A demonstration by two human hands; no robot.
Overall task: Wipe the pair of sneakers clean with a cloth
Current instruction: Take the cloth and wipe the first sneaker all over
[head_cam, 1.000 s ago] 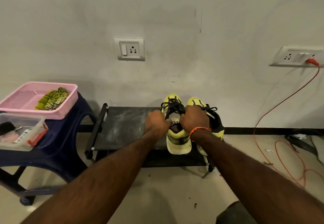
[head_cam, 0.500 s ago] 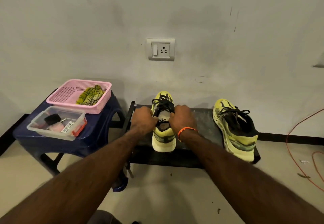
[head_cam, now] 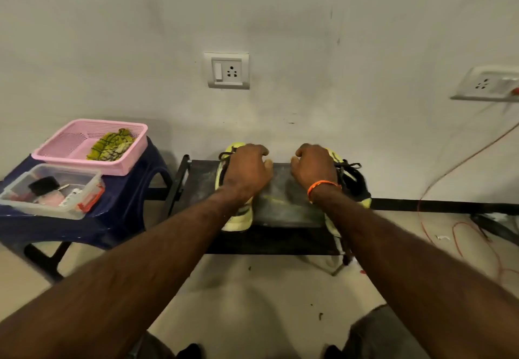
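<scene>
Each hand hides most of a sneaker: left hand (head_cam: 247,170) over left sneaker (head_cam: 238,219), right hand (head_cam: 314,170) over right sneaker (head_cam: 355,183); neither grip shows.

Low table (head_cam: 283,212) sits against the wall, centre of view. Two sneakers on it, toes to the wall, well apart: left sneaker (head_cam: 238,218) at the left end, right sneaker (head_cam: 355,181) at the right end, bare tabletop between. Left hand (head_cam: 247,173) over the left sneaker, right hand (head_cam: 314,169) over the inner side of the right one. Stool (head_cam: 126,196) just left of the table. On the stool: basket (head_cam: 134,148) at the back near the wall, cloth (head_cam: 111,145) inside it; box (head_cam: 50,190) in front of the basket, touching it. Socket (head_cam: 227,70) on the wall above the table, second socket (head_cam: 488,85) far right. Cable (head_cam: 460,162) runs down from it to the floor, right of the table.
</scene>
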